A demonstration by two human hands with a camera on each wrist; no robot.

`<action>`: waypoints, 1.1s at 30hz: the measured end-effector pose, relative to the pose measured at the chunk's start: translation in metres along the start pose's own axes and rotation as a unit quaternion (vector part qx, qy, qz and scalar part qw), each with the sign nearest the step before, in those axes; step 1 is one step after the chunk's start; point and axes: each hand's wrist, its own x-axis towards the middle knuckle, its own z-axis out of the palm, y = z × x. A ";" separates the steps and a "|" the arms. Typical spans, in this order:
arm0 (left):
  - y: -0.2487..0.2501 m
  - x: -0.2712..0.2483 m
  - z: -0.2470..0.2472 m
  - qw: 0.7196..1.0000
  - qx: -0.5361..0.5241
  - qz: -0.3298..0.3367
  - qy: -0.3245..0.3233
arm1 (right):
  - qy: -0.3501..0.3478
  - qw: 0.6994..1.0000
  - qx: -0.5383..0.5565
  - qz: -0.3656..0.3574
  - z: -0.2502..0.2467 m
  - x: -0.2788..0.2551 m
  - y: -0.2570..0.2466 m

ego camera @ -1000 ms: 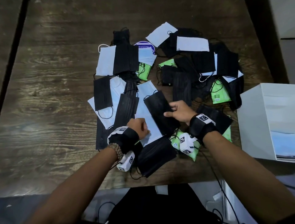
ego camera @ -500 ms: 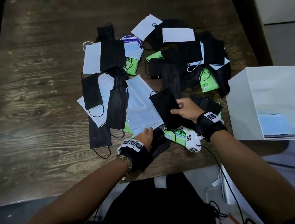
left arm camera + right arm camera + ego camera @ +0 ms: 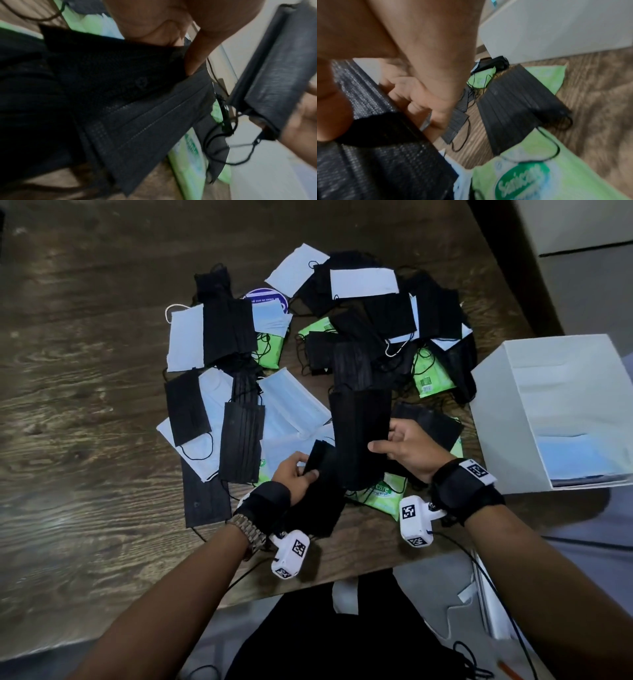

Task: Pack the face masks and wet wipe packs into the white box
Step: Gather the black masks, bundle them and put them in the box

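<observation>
head view alone shows blue masks (image 3: 579,457) inside white box (image 3: 507,419).

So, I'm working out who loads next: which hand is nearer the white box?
Right. The right hand, holding a black mask, sits just left of the white box. The left hand is farther away, beyond the right one, gripping another black mask.
</observation>
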 end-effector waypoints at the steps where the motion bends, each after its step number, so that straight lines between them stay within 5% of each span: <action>1: 0.003 0.003 -0.001 0.999 -0.032 -0.009 0.011 | -0.002 0.999 0.032 -0.002 0.003 0.000 0.001; 4: 0.022 0.000 -0.003 0.976 -0.212 -0.033 0.017 | -0.016 0.995 0.095 0.003 0.020 0.000 0.007; 9: 0.040 -0.003 -0.001 0.931 -0.354 -0.087 -0.023 | 0.014 0.998 -0.033 0.043 0.050 0.011 0.035; 16: 0.021 0.004 0.006 0.971 -0.234 0.028 0.032 | 0.124 0.984 -0.121 0.037 0.056 0.016 0.053; 22: 0.022 0.004 0.001 0.966 -0.258 0.028 0.018 | 0.058 0.997 -0.019 0.042 0.053 0.012 0.042; 26: 0.033 -0.002 0.003 0.985 -0.128 0.095 0.071 | 0.116 0.990 -0.078 -0.021 0.054 0.015 0.043; 30: 0.039 -0.006 -0.001 0.964 0.031 0.230 0.130 | 0.130 0.985 -0.070 -0.095 0.065 0.019 0.034; 33: 0.030 -0.006 -0.002 0.957 0.050 0.245 0.150 | 0.147 0.979 -0.072 -0.118 0.073 0.026 0.033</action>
